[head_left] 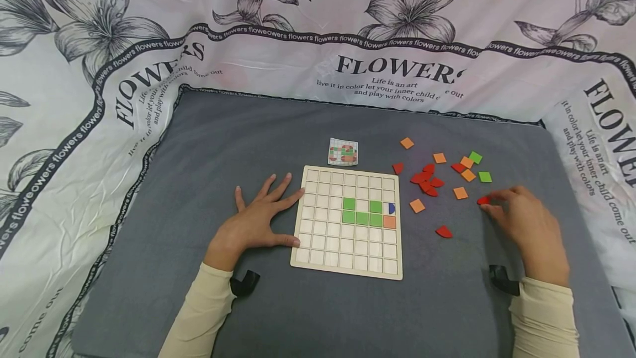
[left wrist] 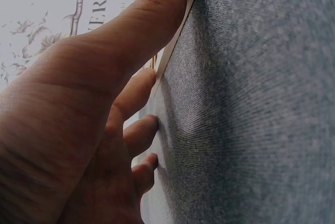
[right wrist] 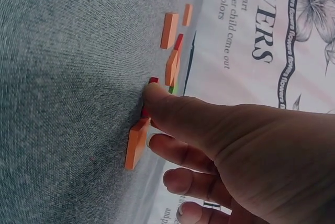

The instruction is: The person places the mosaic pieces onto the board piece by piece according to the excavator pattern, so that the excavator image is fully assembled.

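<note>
While left hand (head_left: 252,222) touches board (head_left: 333,228) (left edge (head_left: 300,214)), right hand (head_left: 533,225) pinching red piece (head_left: 482,201)

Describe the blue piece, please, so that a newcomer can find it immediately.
On the grey tabletop lies a pale gridded board. In its rightmost column, look just above the orange square. The blue piece there has a curved edge, unlike the green squares and orange square around it.
</note>
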`<state>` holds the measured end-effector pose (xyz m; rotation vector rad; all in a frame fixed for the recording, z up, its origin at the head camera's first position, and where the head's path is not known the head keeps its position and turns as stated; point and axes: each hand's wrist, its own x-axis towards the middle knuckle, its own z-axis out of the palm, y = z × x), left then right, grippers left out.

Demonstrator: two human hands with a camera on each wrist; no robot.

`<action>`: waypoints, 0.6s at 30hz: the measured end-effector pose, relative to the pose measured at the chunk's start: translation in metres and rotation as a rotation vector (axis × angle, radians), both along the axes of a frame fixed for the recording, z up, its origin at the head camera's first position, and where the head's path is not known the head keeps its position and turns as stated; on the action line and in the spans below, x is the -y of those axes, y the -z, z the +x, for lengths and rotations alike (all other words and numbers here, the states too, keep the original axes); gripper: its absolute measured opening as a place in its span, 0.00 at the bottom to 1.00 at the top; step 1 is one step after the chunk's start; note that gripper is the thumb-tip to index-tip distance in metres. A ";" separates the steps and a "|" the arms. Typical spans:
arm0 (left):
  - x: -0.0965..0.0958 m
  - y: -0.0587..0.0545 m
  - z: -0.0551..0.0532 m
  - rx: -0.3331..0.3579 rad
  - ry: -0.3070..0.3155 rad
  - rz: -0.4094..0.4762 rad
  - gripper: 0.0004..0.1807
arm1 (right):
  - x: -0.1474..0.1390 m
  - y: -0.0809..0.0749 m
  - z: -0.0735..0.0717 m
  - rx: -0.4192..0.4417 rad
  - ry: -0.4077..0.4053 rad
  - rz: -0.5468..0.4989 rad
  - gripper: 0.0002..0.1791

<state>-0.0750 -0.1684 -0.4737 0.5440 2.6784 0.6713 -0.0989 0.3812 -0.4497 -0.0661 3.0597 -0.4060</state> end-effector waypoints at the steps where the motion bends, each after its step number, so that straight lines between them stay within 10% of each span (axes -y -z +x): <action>1: 0.000 0.000 0.000 0.002 0.000 -0.001 0.62 | 0.000 0.000 0.000 0.001 -0.001 0.000 0.14; 18: 0.000 -0.001 0.000 0.002 0.002 0.004 0.62 | 0.000 0.000 -0.011 0.055 -0.017 0.063 0.18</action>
